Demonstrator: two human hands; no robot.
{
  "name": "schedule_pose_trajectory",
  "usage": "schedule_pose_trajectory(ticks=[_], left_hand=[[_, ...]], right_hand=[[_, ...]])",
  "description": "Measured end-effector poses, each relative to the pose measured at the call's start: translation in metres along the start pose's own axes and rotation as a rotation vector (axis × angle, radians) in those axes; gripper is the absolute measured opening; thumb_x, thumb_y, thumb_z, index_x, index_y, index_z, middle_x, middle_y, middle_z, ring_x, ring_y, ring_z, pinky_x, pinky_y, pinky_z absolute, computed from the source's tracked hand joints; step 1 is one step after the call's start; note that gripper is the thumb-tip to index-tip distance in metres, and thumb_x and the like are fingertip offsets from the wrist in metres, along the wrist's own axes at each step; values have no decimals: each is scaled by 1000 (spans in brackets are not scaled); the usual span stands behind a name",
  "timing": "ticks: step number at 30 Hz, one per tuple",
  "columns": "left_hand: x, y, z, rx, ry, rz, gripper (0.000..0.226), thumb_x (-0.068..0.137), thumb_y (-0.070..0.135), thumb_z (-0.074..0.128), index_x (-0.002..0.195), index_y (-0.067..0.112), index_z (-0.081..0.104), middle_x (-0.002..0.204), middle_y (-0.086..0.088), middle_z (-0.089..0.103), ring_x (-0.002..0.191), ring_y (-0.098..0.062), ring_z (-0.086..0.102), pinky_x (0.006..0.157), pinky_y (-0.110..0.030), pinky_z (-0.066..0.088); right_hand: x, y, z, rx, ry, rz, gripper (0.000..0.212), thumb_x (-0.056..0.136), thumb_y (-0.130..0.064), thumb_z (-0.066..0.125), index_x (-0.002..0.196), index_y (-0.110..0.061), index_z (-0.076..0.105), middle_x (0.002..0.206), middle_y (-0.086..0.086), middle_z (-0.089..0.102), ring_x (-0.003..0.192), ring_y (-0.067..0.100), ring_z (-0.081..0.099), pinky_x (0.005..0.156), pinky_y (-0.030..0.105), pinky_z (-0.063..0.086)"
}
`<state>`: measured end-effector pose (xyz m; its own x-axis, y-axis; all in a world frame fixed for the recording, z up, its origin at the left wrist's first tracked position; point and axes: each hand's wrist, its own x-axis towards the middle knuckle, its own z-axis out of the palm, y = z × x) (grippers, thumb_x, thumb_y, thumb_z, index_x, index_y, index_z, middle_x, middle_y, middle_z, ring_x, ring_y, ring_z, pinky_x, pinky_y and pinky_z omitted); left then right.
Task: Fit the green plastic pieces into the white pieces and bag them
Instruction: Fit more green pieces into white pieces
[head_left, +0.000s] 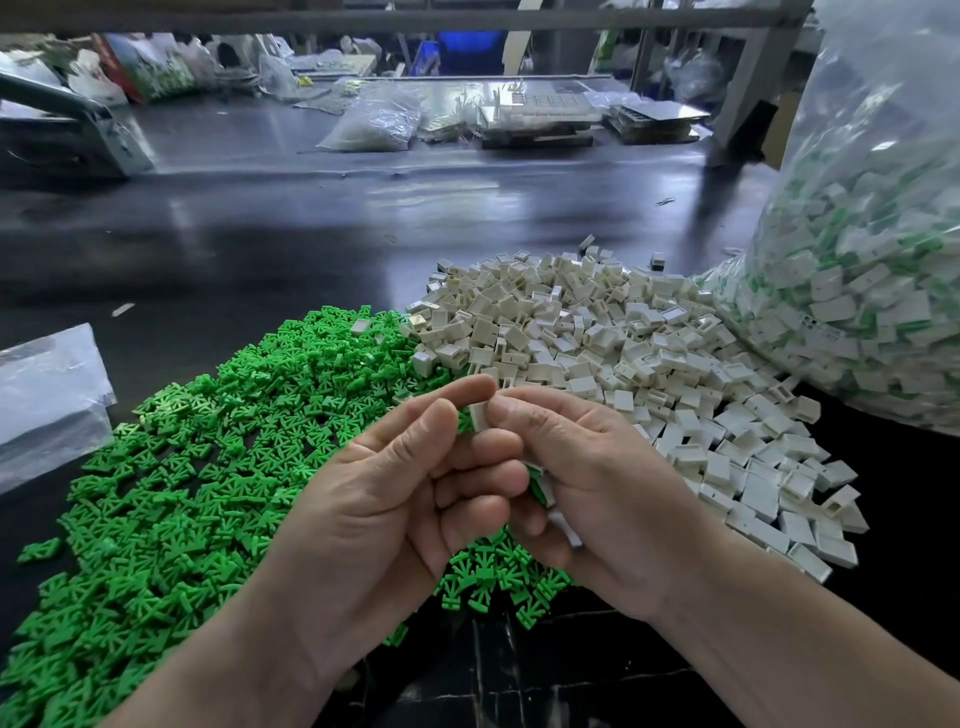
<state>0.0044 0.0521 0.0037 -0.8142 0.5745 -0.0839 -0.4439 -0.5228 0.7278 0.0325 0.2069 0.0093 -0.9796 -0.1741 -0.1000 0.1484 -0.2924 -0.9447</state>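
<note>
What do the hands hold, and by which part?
One white piece, pinched by its opposite sides between the fingertips of the left hand and the right hand.

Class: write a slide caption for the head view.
The left hand and right hand pinch a white piece above green pieces and white pieces, beside a bag.

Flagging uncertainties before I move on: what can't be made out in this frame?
Head view only.
- Small white plastic piece pinched between left hand and right hand: fingers hide whether a green piece is inside.
- More pieces in the right palm: curled fingers hide their number.
- Large clear plastic bag of assembled pieces: upper end cut off by the top and right edges.
- Clutter at the dark table's far side: blurred.
</note>
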Motion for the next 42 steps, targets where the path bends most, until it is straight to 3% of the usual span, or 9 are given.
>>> schedule_pose_trajectory(ticks=[9, 14, 16, 22, 26, 31, 42], left_hand=[[-1, 2, -1, 21, -30, 30, 49, 68, 24, 85, 112, 6, 71, 80, -16, 73, 66, -21, 73, 52, -26, 58], [-2, -1, 5, 63, 63, 50, 24, 76, 25, 65, 93, 12, 77, 63, -9, 68, 50, -16, 67, 43, -22, 53], [-3, -3, 6, 66, 69, 63, 21, 76, 24, 67, 91, 13, 78, 61, -8, 66, 47, -15, 65, 41, -21, 52], [-2, -5, 2, 24, -19, 95, 47, 66, 30, 88, 106, 10, 74, 70, -11, 71, 57, -18, 70, 48, -24, 56], [0, -5, 1, 53, -10, 96, 39, 64, 24, 88, 99, 12, 75, 66, -10, 69, 52, -18, 68, 44, -24, 54], [1, -6, 5, 110, 90, 118, 17, 73, 18, 69, 88, 12, 76, 58, -11, 65, 44, -17, 63, 40, -23, 51], [-1, -6, 10, 128, 132, 159, 17, 72, 20, 68, 86, 14, 76, 56, -9, 62, 40, -16, 59, 38, -22, 49]], right_hand=[[-2, 0, 1, -48, -15, -19, 23, 101, -32, 55, 87, -28, 73, 60, -5, 56, 43, 8, 46, 34, 17, 34], [-4, 1, 2, -115, -6, -34, 20, 95, -35, 57, 88, -26, 73, 62, -4, 57, 44, 8, 47, 36, 18, 35], [-6, 2, 4, -140, 6, -51, 19, 92, -38, 58, 89, -26, 73, 62, -4, 58, 45, 8, 48, 36, 18, 36], [-6, -2, 2, -111, -5, -45, 20, 91, -41, 57, 87, -28, 73, 58, -6, 57, 43, 8, 47, 36, 18, 35], [-5, 2, 2, -164, 7, -51, 22, 93, -41, 56, 91, -26, 72, 61, -7, 58, 46, 8, 49, 37, 19, 35], [-4, 4, 5, -158, 30, -51, 21, 95, -40, 56, 90, -28, 73, 60, -7, 58, 46, 8, 49, 37, 19, 36], [-3, 7, 11, -121, 37, -46, 22, 99, -37, 55, 89, -27, 72, 58, -7, 56, 44, 6, 48, 36, 18, 35]])
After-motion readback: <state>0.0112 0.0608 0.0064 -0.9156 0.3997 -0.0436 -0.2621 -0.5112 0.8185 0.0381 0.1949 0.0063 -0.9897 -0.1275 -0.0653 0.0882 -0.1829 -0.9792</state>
